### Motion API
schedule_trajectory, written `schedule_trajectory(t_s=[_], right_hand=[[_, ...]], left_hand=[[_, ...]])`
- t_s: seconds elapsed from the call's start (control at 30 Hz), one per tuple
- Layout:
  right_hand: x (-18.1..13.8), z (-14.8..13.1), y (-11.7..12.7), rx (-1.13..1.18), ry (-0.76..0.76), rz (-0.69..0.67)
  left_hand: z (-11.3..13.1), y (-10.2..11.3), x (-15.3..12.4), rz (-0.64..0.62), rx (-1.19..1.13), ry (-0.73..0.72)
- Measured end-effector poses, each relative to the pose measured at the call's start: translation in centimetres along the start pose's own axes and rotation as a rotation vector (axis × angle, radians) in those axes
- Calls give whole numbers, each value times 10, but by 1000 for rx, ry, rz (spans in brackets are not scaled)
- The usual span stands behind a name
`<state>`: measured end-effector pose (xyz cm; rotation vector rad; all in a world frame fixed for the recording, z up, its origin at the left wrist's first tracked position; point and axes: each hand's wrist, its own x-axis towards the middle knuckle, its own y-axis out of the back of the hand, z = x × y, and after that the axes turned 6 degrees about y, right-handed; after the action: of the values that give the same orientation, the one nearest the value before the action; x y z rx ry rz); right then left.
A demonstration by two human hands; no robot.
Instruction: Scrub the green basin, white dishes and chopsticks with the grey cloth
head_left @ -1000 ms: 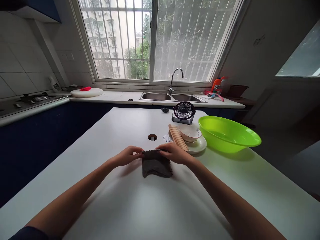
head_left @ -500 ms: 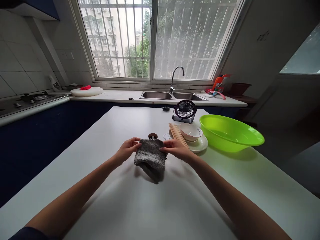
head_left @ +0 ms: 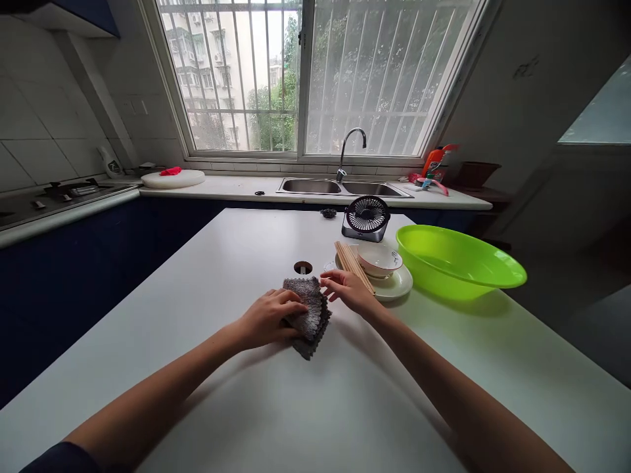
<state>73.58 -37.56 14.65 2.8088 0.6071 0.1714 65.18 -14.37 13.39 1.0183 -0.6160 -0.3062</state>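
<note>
A folded dark grey cloth [head_left: 311, 314] lies on the white table [head_left: 296, 407] in front of me. My left hand [head_left: 271, 318] rests on the cloth's left half, fingers laid flat and pressing it down. My right hand [head_left: 346, 291] is at the cloth's upper right corner, fingers loosely curled and just touching its edge. Right behind that hand a bundle of wooden chopsticks [head_left: 352, 266] leans on a white plate [head_left: 398, 286] that carries a small bowl [head_left: 379, 261].
A lime green basin [head_left: 458, 263] stands at the right of the table, a small black fan [head_left: 366, 219] behind the plate. A round hole [head_left: 302, 267] is in the tabletop just beyond the cloth. A sink with faucet [head_left: 345, 186] runs under the window.
The cloth was held up by both hands at its top corners, then folded over and laid down. My left hand moved onto it; my right hand let go of its corner.
</note>
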Motion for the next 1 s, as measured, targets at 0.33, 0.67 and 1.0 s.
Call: schedule_trajectory(t_s=[0.33, 0.67, 1.0], right_hand=[[-8, -11, 7, -97, -44, -324], [-27, -3, -30, -586, 166, -260], [-24, -8, -22, -652, 183, -325]], left_hand=[[1, 28, 1, 328, -583, 575], [-50, 82, -20, 53, -541, 853], [-79, 88, -35, -270, -125, 904]])
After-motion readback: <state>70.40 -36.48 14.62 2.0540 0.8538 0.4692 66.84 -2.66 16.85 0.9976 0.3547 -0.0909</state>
